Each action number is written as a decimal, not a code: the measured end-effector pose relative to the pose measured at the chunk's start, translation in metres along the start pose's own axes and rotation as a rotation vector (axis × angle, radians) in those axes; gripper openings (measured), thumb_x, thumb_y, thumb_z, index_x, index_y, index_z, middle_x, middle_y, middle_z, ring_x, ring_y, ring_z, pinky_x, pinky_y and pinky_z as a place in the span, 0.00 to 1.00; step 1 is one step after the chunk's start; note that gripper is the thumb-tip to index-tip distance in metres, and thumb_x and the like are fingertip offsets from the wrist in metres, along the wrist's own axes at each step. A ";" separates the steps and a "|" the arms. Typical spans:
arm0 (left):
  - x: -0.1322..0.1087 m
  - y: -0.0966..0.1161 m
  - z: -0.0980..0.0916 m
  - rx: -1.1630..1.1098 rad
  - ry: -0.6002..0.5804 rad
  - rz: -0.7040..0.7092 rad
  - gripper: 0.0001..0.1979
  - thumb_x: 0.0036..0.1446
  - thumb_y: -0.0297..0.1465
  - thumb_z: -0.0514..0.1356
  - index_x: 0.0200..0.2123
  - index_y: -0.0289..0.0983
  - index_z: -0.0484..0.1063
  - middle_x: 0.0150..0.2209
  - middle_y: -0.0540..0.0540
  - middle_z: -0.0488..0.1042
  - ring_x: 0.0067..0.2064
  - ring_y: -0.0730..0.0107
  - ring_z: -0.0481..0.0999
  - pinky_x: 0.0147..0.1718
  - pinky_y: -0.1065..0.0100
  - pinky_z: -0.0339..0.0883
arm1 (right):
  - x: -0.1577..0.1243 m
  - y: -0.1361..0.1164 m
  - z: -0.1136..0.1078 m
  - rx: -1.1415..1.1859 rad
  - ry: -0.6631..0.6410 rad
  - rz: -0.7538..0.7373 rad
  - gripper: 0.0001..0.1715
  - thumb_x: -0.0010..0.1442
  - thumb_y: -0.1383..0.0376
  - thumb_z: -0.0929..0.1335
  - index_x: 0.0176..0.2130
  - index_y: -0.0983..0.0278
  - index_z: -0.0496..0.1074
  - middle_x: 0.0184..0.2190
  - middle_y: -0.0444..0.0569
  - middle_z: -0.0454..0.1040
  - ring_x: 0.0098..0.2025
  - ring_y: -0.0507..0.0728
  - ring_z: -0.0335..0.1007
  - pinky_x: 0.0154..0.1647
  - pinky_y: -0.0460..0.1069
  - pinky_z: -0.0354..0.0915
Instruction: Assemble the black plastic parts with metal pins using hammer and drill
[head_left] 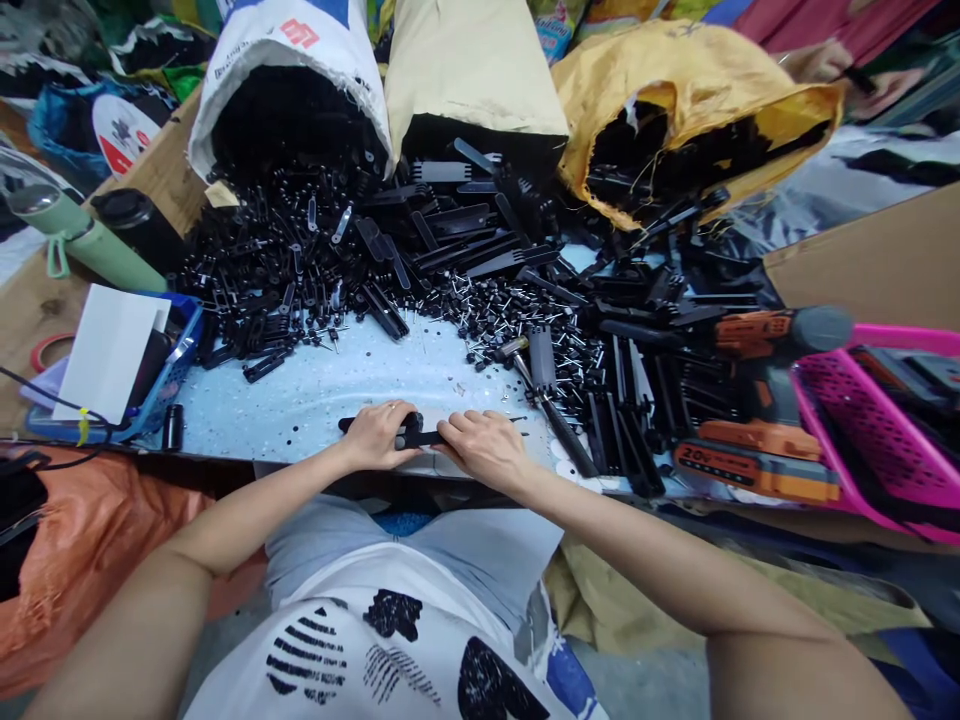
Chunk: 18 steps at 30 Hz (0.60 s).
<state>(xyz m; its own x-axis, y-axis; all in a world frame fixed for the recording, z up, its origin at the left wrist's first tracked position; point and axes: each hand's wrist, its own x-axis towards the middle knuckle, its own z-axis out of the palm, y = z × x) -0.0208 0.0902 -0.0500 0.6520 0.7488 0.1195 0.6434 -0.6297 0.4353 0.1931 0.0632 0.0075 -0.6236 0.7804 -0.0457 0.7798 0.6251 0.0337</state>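
Note:
At the front edge of the blue-covered table (247, 405), my left hand (380, 436) is closed round a black plastic part (411, 424). My right hand (484, 446) grips a slim black piece (429, 438) that reaches across to the left hand; its fingers are bent over it. The two hands are a short way apart. A hammer (559, 420) lies just right of my right hand, beside a flat black comb-ended part (541, 358). Small screws or pins (491, 305) are heaped behind the hands.
Black parts (262, 250) spill from a white sack (300, 60), a cream sack (472, 70) and a yellow sack (690, 70). A cordless drill (765, 455) and pink basket (862, 440) stand right; a blue basket (176, 370) and green bottle (105, 250) left. Another person's hands (832, 65) show top right.

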 end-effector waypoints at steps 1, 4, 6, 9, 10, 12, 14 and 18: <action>0.000 -0.001 0.001 -0.009 0.009 0.013 0.23 0.52 0.46 0.58 0.45 0.37 0.62 0.43 0.42 0.72 0.43 0.59 0.74 0.39 0.64 0.65 | 0.002 0.003 -0.002 -0.006 -0.011 -0.028 0.17 0.66 0.56 0.58 0.37 0.64 0.68 0.32 0.49 0.71 0.34 0.53 0.64 0.31 0.49 0.44; 0.001 -0.002 0.004 -0.013 0.024 0.004 0.21 0.53 0.45 0.58 0.44 0.37 0.63 0.41 0.43 0.73 0.42 0.60 0.74 0.39 0.65 0.65 | 0.007 0.010 -0.005 -0.033 -0.032 -0.094 0.18 0.66 0.55 0.58 0.38 0.64 0.68 0.32 0.49 0.71 0.33 0.53 0.64 0.31 0.49 0.44; 0.003 0.000 0.005 -0.003 0.040 -0.042 0.21 0.52 0.45 0.59 0.43 0.37 0.63 0.39 0.43 0.73 0.41 0.60 0.74 0.38 0.65 0.65 | 0.007 0.013 -0.004 -0.052 -0.014 -0.086 0.18 0.66 0.55 0.58 0.38 0.64 0.68 0.32 0.48 0.71 0.33 0.53 0.64 0.31 0.49 0.44; 0.005 0.008 0.003 0.002 0.010 -0.083 0.22 0.51 0.46 0.60 0.42 0.37 0.64 0.38 0.44 0.73 0.40 0.60 0.75 0.37 0.65 0.65 | 0.005 0.018 0.004 -0.050 0.041 -0.100 0.20 0.67 0.55 0.57 0.37 0.65 0.69 0.31 0.49 0.71 0.32 0.53 0.64 0.31 0.49 0.44; 0.006 0.011 0.002 0.003 -0.026 -0.087 0.23 0.51 0.47 0.59 0.42 0.36 0.64 0.38 0.43 0.74 0.39 0.60 0.75 0.37 0.65 0.65 | 0.004 0.021 0.010 -0.037 0.055 -0.120 0.21 0.67 0.55 0.56 0.37 0.65 0.69 0.30 0.49 0.71 0.32 0.52 0.64 0.31 0.49 0.45; 0.010 0.014 -0.001 -0.001 -0.122 -0.078 0.26 0.50 0.50 0.59 0.44 0.36 0.64 0.38 0.43 0.74 0.40 0.59 0.75 0.37 0.65 0.65 | 0.003 0.028 0.023 0.009 0.079 -0.155 0.22 0.67 0.53 0.56 0.36 0.65 0.69 0.29 0.49 0.70 0.31 0.52 0.63 0.30 0.48 0.46; 0.019 0.006 -0.008 -0.021 -0.178 -0.075 0.29 0.51 0.52 0.58 0.47 0.37 0.64 0.43 0.42 0.73 0.44 0.58 0.73 0.40 0.65 0.65 | 0.000 0.035 0.039 0.070 0.104 -0.149 0.23 0.66 0.51 0.57 0.36 0.65 0.70 0.30 0.49 0.71 0.32 0.52 0.64 0.30 0.48 0.49; 0.047 -0.051 -0.029 0.067 0.123 -0.539 0.22 0.63 0.43 0.45 0.50 0.32 0.62 0.47 0.35 0.70 0.48 0.58 0.71 0.45 0.62 0.63 | -0.003 0.044 0.063 0.181 0.118 -0.096 0.23 0.64 0.50 0.59 0.38 0.64 0.71 0.33 0.51 0.71 0.37 0.54 0.65 0.33 0.47 0.55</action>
<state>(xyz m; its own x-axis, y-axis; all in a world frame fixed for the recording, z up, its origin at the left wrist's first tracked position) -0.0344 0.1638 -0.0404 0.1742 0.9847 0.0004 0.8995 -0.1593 0.4068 0.2328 0.0873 -0.0535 -0.6891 0.7205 0.0773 0.7071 0.6919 -0.1456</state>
